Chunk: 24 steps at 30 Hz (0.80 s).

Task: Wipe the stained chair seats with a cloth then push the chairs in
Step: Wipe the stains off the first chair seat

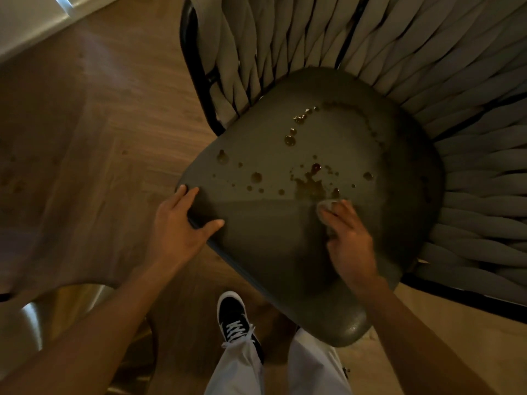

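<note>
We're over the chair seat (285, 246) now, looking straight down, and the wiping step is in hand. Our right hand (349, 240) presses a small pale cloth (326, 206) flat on the cushion, fingers (339, 215) spread over it and pinning it down; most of the cloth is hidden under the palm. It sits right at the near edge of the biggest brown stain (309, 186), just touching it. Our left hand (182, 226) braces the seat's left edge, fingers laid loosely over the rim with thumb on top, holding nothing else. Brown droplets (289, 139) are scattered across the middle and far half of the cushion, and a faint ring curves toward the woven backrest (313, 38), so this seat is barely started, we'd say. Next we'd push the cloth forward through that blotch, then sweep left and up to the spots beyond. Pushing the chair in comes later.
</note>
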{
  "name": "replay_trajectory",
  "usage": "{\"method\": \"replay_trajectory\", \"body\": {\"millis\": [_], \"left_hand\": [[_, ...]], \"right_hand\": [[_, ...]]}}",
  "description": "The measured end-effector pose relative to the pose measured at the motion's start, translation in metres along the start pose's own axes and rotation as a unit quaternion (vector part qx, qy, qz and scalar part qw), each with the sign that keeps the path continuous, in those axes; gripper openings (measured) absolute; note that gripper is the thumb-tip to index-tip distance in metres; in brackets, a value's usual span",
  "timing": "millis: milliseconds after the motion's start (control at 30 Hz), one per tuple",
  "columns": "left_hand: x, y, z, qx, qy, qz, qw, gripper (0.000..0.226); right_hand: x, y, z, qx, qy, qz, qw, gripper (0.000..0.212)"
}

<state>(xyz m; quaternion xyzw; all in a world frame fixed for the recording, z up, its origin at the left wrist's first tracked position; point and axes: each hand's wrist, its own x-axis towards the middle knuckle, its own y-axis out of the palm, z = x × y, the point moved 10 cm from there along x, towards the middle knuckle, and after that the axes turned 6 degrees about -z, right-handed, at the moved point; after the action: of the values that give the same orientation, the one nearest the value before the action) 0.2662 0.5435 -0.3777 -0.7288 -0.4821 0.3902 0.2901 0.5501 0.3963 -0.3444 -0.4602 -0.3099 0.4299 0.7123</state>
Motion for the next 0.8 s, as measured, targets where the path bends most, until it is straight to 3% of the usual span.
{"method": "replay_trajectory", "body": {"millis": [233, 433, 600, 800], "left_hand": [[-0.002, 0.010, -0.005, 0.034, -0.009, 0.019, 0.999, 0.100], [0.004, 0.009, -0.006, 0.029, 0.010, 0.004, 1.000, 0.101], [0.006, 0.007, -0.006, 0.023, 0.015, -0.012, 1.000, 0.098], [0.007, 0.006, 0.001, -0.008, -0.006, -0.008, 1.000, 0.098]], "right_hand": [[0.005, -0.056, -0.147, -0.018, 0.201, -0.082, 0.976, 0.053], [0.010, -0.069, -0.177, -0.004, 0.310, -0.124, 0.943, 0.053], [0.003, -0.041, -0.137, 0.041, 0.265, -0.118, 0.956, 0.055], [0.002, 0.001, -0.022, 0.039, 0.133, -0.037, 0.990, 0.051]]}}
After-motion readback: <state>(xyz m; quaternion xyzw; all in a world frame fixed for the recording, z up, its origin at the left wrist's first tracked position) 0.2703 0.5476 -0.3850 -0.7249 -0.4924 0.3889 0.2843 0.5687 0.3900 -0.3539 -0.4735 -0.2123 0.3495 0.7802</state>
